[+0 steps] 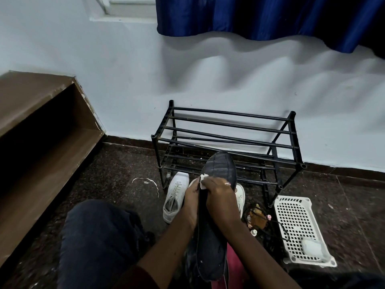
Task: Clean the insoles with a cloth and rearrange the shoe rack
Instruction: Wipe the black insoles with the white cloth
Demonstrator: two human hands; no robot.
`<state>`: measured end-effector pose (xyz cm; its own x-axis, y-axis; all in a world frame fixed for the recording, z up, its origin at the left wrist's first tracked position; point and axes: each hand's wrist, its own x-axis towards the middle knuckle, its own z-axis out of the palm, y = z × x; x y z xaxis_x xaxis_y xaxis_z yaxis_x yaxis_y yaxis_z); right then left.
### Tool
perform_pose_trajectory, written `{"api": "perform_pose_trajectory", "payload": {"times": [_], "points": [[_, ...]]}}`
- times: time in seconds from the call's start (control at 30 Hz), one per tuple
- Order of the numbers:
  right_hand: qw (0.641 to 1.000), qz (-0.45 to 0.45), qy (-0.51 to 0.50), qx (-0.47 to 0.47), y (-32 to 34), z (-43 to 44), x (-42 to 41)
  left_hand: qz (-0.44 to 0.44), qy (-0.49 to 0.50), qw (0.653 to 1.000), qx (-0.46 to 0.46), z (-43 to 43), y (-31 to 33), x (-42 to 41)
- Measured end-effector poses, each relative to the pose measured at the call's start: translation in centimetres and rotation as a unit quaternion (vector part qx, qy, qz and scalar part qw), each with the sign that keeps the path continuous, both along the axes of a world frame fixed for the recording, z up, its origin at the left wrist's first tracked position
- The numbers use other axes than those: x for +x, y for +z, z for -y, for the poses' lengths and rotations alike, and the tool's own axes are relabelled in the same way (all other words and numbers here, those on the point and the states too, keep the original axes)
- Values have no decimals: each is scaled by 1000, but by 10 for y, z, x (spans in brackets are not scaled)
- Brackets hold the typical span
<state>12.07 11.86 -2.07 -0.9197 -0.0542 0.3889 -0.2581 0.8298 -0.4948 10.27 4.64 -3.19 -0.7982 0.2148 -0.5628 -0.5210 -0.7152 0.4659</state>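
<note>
Insole: a dark insole [211,247] is held toe-up in the middle of the view, with its heel end low at 6 o'clock.
Left hand: the left hand [191,197] is curled round the insole's left edge, which is gripped.
Right hand: the fingers of the right hand [220,192] are bent over a cloth, which is pressed against the insole's face.
Cloth: of the white cloth [203,176], only a crumpled bit is seen by the fingertips.
Shoe rack: a black shoe rack [229,130] of bars is set against the wall [104,69], at 12 o'clock of the insole.
Shoes: a white shoe [175,197] lies on the floor [116,176] at 9 o'clock of the hands; a second shoe [240,197] is partly hidden behind the right hand.
Basket: a white basket [295,222] is placed on the floor at 4 o'clock.
Clutter: small bottles and cord [257,219] are seen between the second shoe and the basket.
Surroundings: a brown shelf [41,122] is seen at 9 o'clock, a blue curtain [260,15] at 12 o'clock.
</note>
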Motion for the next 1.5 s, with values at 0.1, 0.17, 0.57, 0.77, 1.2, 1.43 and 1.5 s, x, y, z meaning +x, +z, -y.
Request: {"api": "perform_pose_trajectory", "payload": {"times": [0.1, 0.17, 0.57, 0.77, 1.2, 1.43, 1.5], "points": [[999, 21, 9, -44, -6, -3, 14, 12, 2, 999, -33, 2, 0, -6], [998, 21, 31, -57, -9, -4, 22, 15, -25, 999, -44, 2, 2, -9], [1000, 6, -4, -11, 7, -10, -13, -82, -98, 991, 45, 10, 14, 0], [1000, -16, 15, -10, 15, -11, -16, -73, -52, 996, -27, 1, 18, -1], [998, -55, 24, 15, 14, -9, 5, -37, -106, 993, -47, 3, 11, -35], [997, -74, -12, 17, 28, -15, -33, -81, -139, 985, 58, 6, 14, -17], [998, -65, -4, 21, 28, -12, -32, -86, -126, 987, 51, 5, 12, -17]]}}
